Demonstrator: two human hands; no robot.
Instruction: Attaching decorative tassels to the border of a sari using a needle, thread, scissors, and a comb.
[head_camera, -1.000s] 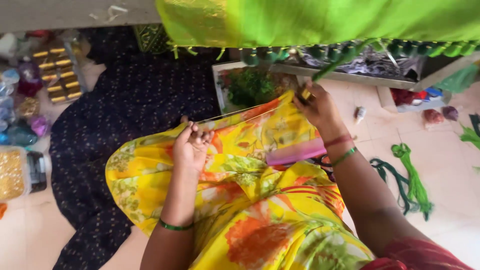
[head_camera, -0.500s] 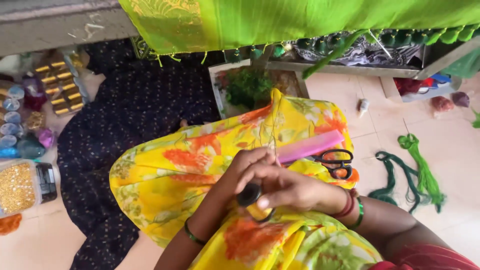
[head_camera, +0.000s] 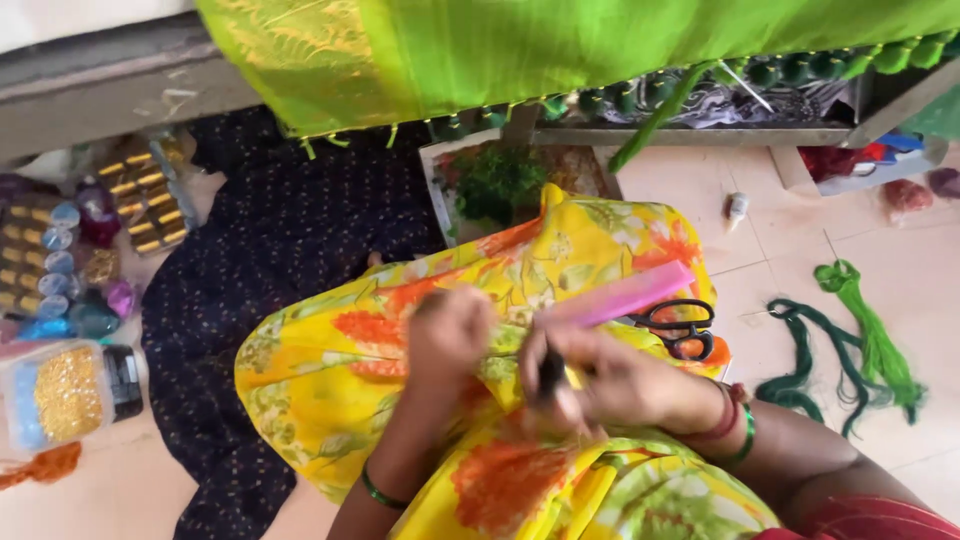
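Overhead, the green cloth (head_camera: 560, 50) fills the whole twelve o'clock band, its tasselled hem hanging just above the work. Below it, from my seat, the yellow floral cloth (head_camera: 330, 350) covers the lap and spreads from nine to six o'clock, with a dark dotted cloth (head_camera: 250, 260) on the floor beyond it at ten. At three o'clock lie loose green threads (head_camera: 860, 330), light and dark skeins touching. At nine sits a clear box of gold beads (head_camera: 65, 395), and above it rows of small bead jars (head_camera: 55, 260).

A pink strip (head_camera: 625, 297), perhaps a ruler or comb, rests on the lap at two o'clock, and black scissors (head_camera: 680, 328) lie just beside its lower edge.

Both hands meet at the centre. The left hand (head_camera: 450, 335) is curled into a loose fist over the yellow cloth; it is blurred, and I cannot tell whether it pinches anything. The right hand (head_camera: 620, 385) has its fingers closed around a small dark object (head_camera: 551, 372), possibly a spool or tool handle, held upright between the two hands.

Risks, as I judge them: the blur suggests quick motion, and any fine thread between the hands could snag or tangle on the folds beneath. The scissors sit near the right wrist, so a sweep toward three o'clock could knock them off the lap. The strip lies loosely and could slide too.
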